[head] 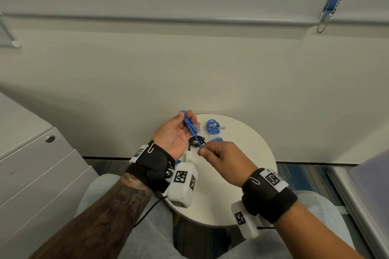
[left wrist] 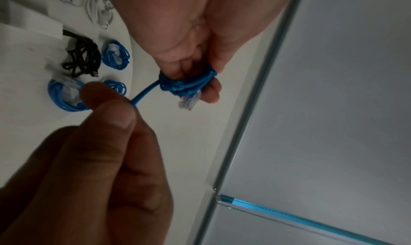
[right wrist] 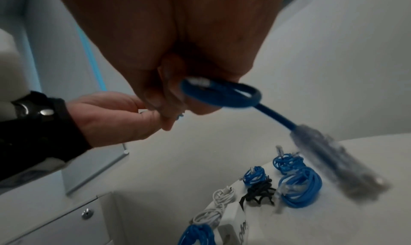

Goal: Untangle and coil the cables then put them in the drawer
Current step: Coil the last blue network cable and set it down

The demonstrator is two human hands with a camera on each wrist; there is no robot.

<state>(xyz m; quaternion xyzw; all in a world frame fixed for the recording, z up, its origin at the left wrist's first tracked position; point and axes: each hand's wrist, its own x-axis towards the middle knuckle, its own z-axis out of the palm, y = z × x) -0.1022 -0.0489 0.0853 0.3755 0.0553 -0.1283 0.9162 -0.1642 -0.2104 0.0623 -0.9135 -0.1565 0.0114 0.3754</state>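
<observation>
My left hand, palm up over the round white table, holds a blue network cable wound in a small coil round its fingers, and a clear plug hangs from the coil. My right hand pinches the cable's free stretch between thumb and finger, just right of the left palm. In the right wrist view the tail loops past the fingers and ends in a blurred plug. The drawer cabinet stands at the left, with its drawers closed.
Coiled blue cables lie on the table's far side beside a tangled black cable. A white adapter and a coiled white cable lie nearer me. The wall is close behind the table.
</observation>
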